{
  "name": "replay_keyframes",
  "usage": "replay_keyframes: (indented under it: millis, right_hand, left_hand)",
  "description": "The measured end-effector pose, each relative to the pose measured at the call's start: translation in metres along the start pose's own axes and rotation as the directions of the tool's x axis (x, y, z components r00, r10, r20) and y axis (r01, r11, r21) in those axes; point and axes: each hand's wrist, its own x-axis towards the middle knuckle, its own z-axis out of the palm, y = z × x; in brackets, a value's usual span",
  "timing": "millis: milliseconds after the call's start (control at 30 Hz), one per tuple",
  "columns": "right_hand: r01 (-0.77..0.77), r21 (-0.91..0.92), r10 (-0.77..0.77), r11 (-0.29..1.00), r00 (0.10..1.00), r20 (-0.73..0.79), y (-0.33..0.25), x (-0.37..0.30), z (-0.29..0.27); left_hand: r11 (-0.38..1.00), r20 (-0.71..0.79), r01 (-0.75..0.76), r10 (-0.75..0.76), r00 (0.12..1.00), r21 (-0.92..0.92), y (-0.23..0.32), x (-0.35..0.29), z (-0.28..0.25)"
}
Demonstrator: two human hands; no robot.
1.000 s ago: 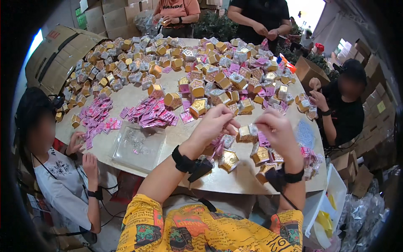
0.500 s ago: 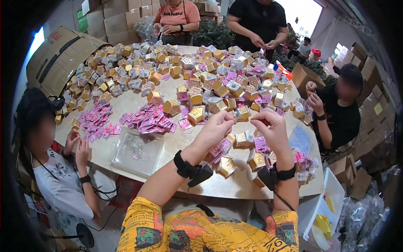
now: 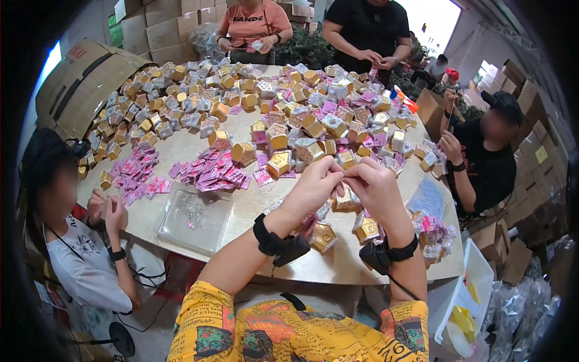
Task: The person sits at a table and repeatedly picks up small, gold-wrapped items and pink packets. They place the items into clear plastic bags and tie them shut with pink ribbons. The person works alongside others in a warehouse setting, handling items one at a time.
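My left hand [image 3: 318,182] and my right hand [image 3: 375,184] meet fingertip to fingertip over the near part of the table. Both are closed in a pinch; whatever lies between the fingers is too small to make out. Below them are gold many-sided boxes partly covered in bubble wrap, among them one gold box [image 3: 323,238] by my left wrist and another gold box [image 3: 365,228] by my right. Pink cards [image 3: 429,224] lie with wrapped pieces to the right of my right wrist. My hands hide part of this group.
A large heap of gold boxes [image 3: 278,163] covers the far table. Left of my arms are a pile of pink cards [image 3: 212,171] and a clear tray [image 3: 211,236] with small clear bits. A pale blue bundle [image 3: 427,199] lies right. Several co-workers work around the table.
My hands have come together from slightly apart, the right one moving left until the fingertips meet. The person on the right has raised one hand higher.
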Motion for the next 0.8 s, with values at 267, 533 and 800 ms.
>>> replay_keyframes:
  millis: [267,533,800]
  right_hand:
    - [-0.367,0.477,0.382,0.799,0.921,0.069,0.021,-0.01,-0.005]
    - [-0.205,0.267,0.175,0.942,0.975,0.134,0.02,-0.008,-0.001]
    - [-0.328,0.473,0.337,0.818,0.939,0.068,0.027,-0.009,0.012]
  left_hand:
    - [0.994,0.013,0.084,-0.084,0.996,-0.07,-0.005,0.001,-0.003]
    - [0.979,0.023,0.173,-0.172,0.985,-0.107,0.013,-0.007,0.004]
    - [0.989,0.034,0.146,-0.146,0.989,0.001,0.012,-0.007,0.001]
